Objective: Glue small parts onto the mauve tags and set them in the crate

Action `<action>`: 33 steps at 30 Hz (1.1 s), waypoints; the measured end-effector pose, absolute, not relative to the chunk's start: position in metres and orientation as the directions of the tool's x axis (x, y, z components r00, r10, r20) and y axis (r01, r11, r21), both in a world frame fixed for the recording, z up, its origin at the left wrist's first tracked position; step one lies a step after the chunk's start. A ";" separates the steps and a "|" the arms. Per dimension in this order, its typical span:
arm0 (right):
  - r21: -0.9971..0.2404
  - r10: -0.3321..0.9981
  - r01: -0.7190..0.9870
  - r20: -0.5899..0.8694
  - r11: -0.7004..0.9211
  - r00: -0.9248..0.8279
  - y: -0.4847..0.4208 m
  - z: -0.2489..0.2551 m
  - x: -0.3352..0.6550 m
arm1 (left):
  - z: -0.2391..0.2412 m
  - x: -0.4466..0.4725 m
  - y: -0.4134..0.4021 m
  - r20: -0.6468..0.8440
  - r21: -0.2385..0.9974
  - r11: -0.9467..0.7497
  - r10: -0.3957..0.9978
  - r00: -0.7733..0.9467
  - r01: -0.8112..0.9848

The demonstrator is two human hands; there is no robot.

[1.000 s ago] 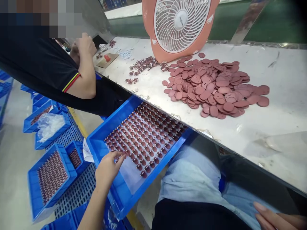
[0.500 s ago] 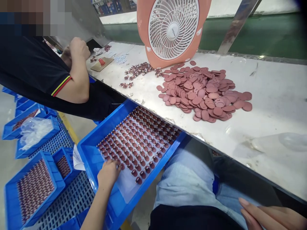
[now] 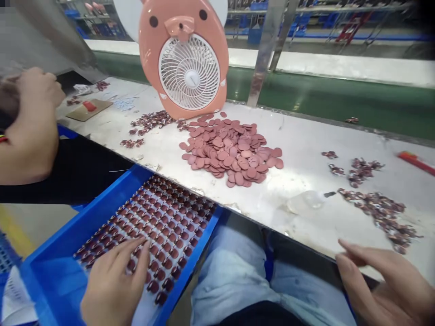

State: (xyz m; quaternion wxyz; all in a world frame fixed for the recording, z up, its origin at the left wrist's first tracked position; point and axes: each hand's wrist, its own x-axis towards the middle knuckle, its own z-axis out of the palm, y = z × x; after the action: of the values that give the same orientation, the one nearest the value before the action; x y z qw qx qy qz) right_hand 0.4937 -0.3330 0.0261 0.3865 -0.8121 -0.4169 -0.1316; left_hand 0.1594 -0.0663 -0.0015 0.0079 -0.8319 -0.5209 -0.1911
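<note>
My left hand (image 3: pixel 113 283) hovers over the blue tray (image 3: pixel 190 276), thumb and fingers apart, and I see nothing held in it. In the tray, rows of small dark red oval pieces (image 3: pixel 166 226) with metallic-looking parts lie on a whitish sheet. My right hand (image 3: pixel 387 280) is at the table's front edge, its thumb and forefinger apart with no object visible between them. The nearest things to it are a loose pile of small brown and metallic parts (image 3: pixel 377 206) and a clear bottle with a dark tip (image 3: pixel 309 200), lying on the white table.
A heap of flat reddish oval discs (image 3: pixel 234 151) lies mid-table before a pink animal-shaped fan (image 3: pixel 185 68). More small metallic parts (image 3: pixel 152 121) lie left of it. A co-worker's arm (image 3: pixel 34 122) rests at the left. A red tool (image 3: pixel 416 162) lies at the far right.
The view has swung to the right, bringing the right-hand parts pile into sight. My left hand has come off the end of a row, its fingers opening. My right hand shows more fully now.
</note>
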 end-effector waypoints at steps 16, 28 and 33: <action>-0.745 0.604 0.525 0.208 -0.411 0.769 -0.266 0.026 0.514 | 0.043 0.384 -0.052 0.492 0.313 -0.868 0.495 0.716 0.385; -0.997 0.765 -0.036 -0.070 -0.061 0.640 -0.260 0.050 0.467 | 0.062 0.359 -0.146 0.020 0.999 -0.046 0.716 0.698 0.018; -0.996 0.891 -0.015 -0.085 -0.088 0.445 -0.270 0.065 0.475 | 0.048 0.349 -0.147 -0.279 0.930 0.345 0.443 0.852 0.125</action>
State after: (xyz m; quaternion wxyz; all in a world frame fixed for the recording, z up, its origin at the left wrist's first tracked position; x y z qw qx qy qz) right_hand 0.4746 -0.2703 0.0653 0.5769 -0.6244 -0.3510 0.3926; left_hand 0.3489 -0.1466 0.0484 -0.7803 -0.5633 -0.2520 -0.1017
